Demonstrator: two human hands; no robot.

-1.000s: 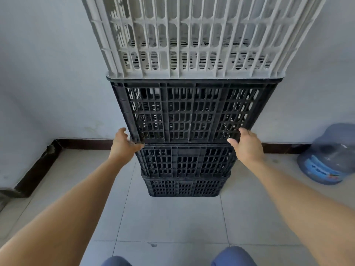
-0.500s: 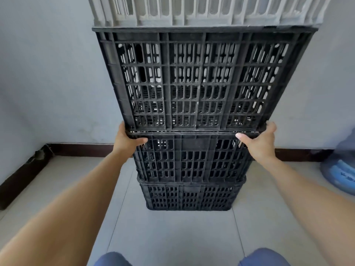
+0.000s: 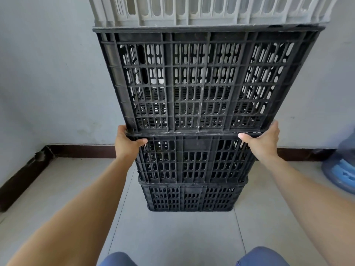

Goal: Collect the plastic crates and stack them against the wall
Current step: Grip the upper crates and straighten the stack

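1. Head view: in front of you stands a stack of four plastic crates. From the floor up there is a lower black crate (image 3: 192, 197), a middle black crate (image 3: 194, 160), an upper black crate (image 3: 203, 81) and a white crate (image 3: 209, 10) on the top, which is cut by the upper edge of the picture.
2. The stack stands on the tiled floor (image 3: 172, 237), near the grey wall (image 3: 48, 73). From this angle you cannot tell if the crates touch the wall.
3. Your left hand (image 3: 127, 143) grips the left corner of the stack, just at the seam between the upper black crate and the middle black crate. The fingers wrap around the corner and the thumb lies on the front face of the middle crate.
4. Your right hand (image 3: 263, 141) holds the right corner at the same seam. The thumb points inward along the rim, and the fingers go behind the corner, so you cannot see their tips.
5. Both hands are closed on the crates and well apart from each other, one at each side.
6. A dark baseboard (image 3: 80, 150) runs along the bottom of the wall and turns at the left corner of the room.
7. At the right edge, a blue water bottle (image 3: 342, 166) lies on the floor, apart from the stack and a little blurred.
8. At the bottom edge, both of your knees (image 3: 263, 256) in blue trousers are visible.
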